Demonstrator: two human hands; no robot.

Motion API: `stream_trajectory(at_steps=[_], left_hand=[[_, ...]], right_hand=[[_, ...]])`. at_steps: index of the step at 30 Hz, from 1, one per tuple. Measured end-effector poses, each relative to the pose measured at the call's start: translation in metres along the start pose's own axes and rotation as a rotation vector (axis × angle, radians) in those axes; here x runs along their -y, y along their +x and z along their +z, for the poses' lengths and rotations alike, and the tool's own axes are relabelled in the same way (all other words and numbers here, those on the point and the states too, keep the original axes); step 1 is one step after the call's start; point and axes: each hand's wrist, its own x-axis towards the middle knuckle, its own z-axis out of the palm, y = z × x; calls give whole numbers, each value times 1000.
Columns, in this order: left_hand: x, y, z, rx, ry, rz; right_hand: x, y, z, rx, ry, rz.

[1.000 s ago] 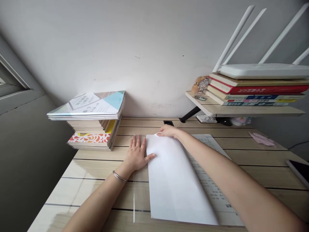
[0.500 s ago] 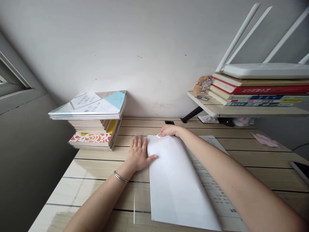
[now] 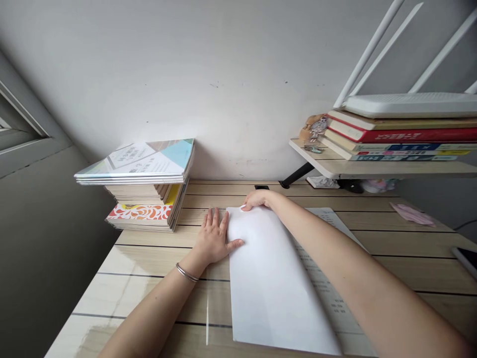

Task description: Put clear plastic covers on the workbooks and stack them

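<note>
A folded white sheet of paper lies flat on the wooden desk, its long axis running from the near edge away toward the wall, leaning slightly to the left as it recedes; the folded flap covers the left part, and printed text shows on the strip left bare along its right side. The left hand rests palm down on the desk, fingers spread flat and gripping nothing, with the thumb touching the paper's left edge; a silver bangle circles the wrist. Farther on, the right hand presses its fingertips on the far left corner of the sheet, holding that corner down rather than closing around it. Left of the hands a stack of books stands against the wall. To the right a raised shelf carries more books with a white router on top. A pink cloth lies on the desk beneath it
</note>
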Motion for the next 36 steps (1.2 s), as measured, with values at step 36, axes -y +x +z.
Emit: stream_trajectory(at_steps=[36], left_hand=[[-1,3,1,27,-5,-40]], right_hand=[[0,-6,10,-146,-229,2]])
